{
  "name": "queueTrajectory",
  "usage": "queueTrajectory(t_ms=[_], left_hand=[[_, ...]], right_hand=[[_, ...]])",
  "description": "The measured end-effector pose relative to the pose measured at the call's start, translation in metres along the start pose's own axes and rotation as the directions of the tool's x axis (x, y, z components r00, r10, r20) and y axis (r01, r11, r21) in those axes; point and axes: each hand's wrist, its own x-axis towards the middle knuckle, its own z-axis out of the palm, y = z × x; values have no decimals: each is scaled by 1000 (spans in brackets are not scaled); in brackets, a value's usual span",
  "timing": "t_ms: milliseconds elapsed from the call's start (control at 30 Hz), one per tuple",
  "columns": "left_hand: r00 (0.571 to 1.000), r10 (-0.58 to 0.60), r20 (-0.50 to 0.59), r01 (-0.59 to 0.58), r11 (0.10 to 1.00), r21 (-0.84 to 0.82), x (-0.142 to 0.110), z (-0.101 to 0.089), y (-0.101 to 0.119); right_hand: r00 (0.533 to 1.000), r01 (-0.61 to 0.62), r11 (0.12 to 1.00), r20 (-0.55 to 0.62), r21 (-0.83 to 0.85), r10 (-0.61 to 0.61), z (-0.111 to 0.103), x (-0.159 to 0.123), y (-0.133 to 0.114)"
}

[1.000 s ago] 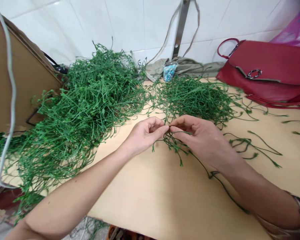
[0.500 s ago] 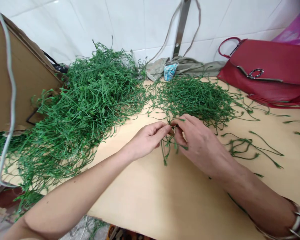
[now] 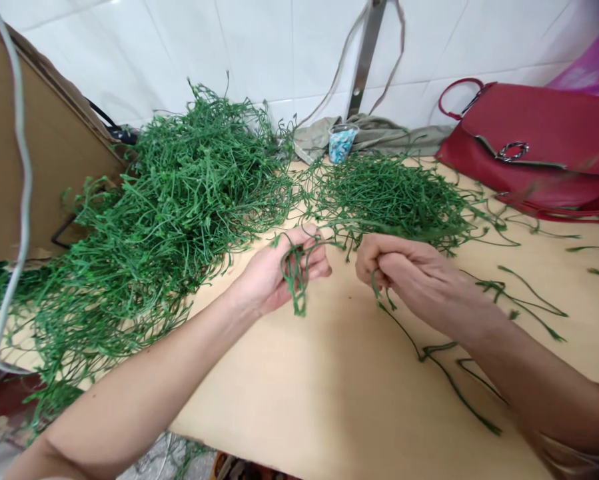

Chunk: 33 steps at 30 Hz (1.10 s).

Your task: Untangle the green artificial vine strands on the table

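My left hand [image 3: 265, 280] is turned partly palm up, its fingers curled around a small tangle of thin green stems [image 3: 296, 287] with tufted tips. My right hand [image 3: 414, 270] is closed to the right of it, a short gap apart. Green stem ends [image 3: 389, 299] poke out below its fingers. Under and beside my right wrist, loose green stems [image 3: 449, 380] lie on the tabletop [image 3: 289, 393]. Just behind my hands sits a flat pile of the same stems [image 3: 389, 197].
A larger heap of green stems [image 3: 189, 180] spreads on the left against a cardboard box [image 3: 34, 153]. At the back stand a cup with blue-and-white contents [image 3: 342, 143] and a grey cloth [image 3: 396, 137]. A red handbag [image 3: 544, 133] lies at right. A pale cable [image 3: 22, 147] hangs at left.
My hands, together before, have moved apart. The left has turned palm up with the tangle of stems; the right has drawn away and closed. Loose stems now show below my right hand.
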Motion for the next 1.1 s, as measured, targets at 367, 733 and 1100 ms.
queueTrajectory(t_ms=[367,733,1100], left_hand=[[940,334,73,-284,646,708,5,-15,-6],[979,144,145,-205,682,702,1,-14,-19],[985,150,84,-166,700,694,3,-14,-19]], right_hand=[[889,-228,972,-419,-54,185,-7,2,4],[979,-184,978,-109,-95,173,15,5,13],[971,-150,975,-212,-165,113,15,3,7]])
